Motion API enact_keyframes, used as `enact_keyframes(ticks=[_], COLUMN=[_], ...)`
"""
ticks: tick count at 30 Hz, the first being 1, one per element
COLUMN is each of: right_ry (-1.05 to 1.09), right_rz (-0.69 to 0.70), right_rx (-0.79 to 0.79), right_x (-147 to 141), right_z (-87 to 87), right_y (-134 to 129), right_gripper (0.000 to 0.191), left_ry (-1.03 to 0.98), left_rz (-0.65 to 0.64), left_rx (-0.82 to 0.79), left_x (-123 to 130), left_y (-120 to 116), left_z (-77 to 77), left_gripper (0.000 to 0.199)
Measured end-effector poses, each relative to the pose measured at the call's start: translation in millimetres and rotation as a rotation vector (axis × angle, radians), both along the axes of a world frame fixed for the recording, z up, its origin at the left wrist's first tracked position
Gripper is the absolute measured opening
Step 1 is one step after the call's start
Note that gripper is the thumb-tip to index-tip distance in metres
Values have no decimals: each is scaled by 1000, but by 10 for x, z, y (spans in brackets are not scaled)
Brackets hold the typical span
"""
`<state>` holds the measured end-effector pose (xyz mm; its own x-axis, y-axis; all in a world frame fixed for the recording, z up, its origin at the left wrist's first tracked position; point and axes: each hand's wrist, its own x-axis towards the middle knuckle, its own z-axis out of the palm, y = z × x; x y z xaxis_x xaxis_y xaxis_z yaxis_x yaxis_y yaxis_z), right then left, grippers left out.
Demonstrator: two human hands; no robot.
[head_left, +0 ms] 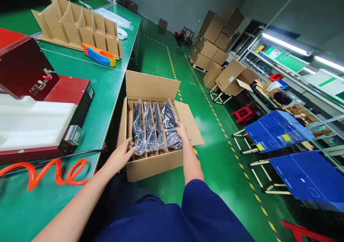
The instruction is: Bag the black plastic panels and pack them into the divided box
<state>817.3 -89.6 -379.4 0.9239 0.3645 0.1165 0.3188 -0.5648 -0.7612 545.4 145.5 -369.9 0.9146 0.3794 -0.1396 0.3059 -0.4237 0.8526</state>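
An open cardboard carton with cardboard dividers stands in front of me. Several black items in clear plastic bags stand in its slots. My right hand is closed on the edge of the rightmost bagged black item, which lies wider and flatter than the others. At the carton's near left corner is my left hand, its fingers bent but apart, beside the leftmost bagged item. Those fingertips seem to touch the bag or divider; exactly which is hard to see. What the bagged items are is hidden by the plastic.
On the green table at left are a divider insert, a tape dispenser, a red machine and an orange coiled hose. Blue boxes on stands and stacked cartons are at right. A person is at the far bench.
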Motion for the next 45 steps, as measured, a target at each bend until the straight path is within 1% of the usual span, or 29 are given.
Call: enact_keyframes(ticks=[4,6,10,13,15,17,19,21,23,25,27,31,35,37,40,43,45], right_ry=[-65,-91,-120,-132,-139,-156,-181,-193,-184,-179,-192,-218,-190,-171,-153,-130,-103], right_rz=[-5,-15,0,24,52,72,55,8,-25,-33,-34,-33,-54,-83,-90,-78,-74], right_rx=[-169,-257,-417,-498,-536,-566,-596,-641,-699,-746,-764,-721,-591,-484,-276,-45,99], right_x=[1,-64,-317,-464,-475,-421,-334,-256,-214,-206,-208,-148,-11,58,149,190,170], right_z=[54,28,-163,-272,-253,-168,-66,2,6,-43,-111,-184,-117,-37,107,216,241], right_y=[157,249,480,558,507,387,235,93,-10,-64,-72,-1,48,4,-169,-403,-541], right_gripper=[65,64,59,51,45,40,40,42,37,30,31,43,46,53,60,59,57], left_ry=[-1,5,27,21,6,-2,5,18,22,18,15,26,22,25,28,11,11], left_rz=[-1,-6,-20,-19,-15,-19,-23,-22,-20,-22,-22,-14,-10,-15,-28,-15,-5], left_rx=[-5,3,-2,-9,-15,-28,-33,-28,-21,-12,-3,0,4,-4,-12,13,25], left_x=[4,3,-5,-4,1,8,13,14,11,8,7,9,7,7,13,24,29], left_y=[-1,-4,-9,-12,-15,-18,-21,-24,-24,-23,-22,-25,-27,-27,-27,-25,-23], left_z=[-11,0,39,47,35,20,10,10,16,21,24,30,42,43,28,1,-12], left_gripper=[70,72,75,75,73,72,73,74,74,73,73,72,72,72,73,73,74])
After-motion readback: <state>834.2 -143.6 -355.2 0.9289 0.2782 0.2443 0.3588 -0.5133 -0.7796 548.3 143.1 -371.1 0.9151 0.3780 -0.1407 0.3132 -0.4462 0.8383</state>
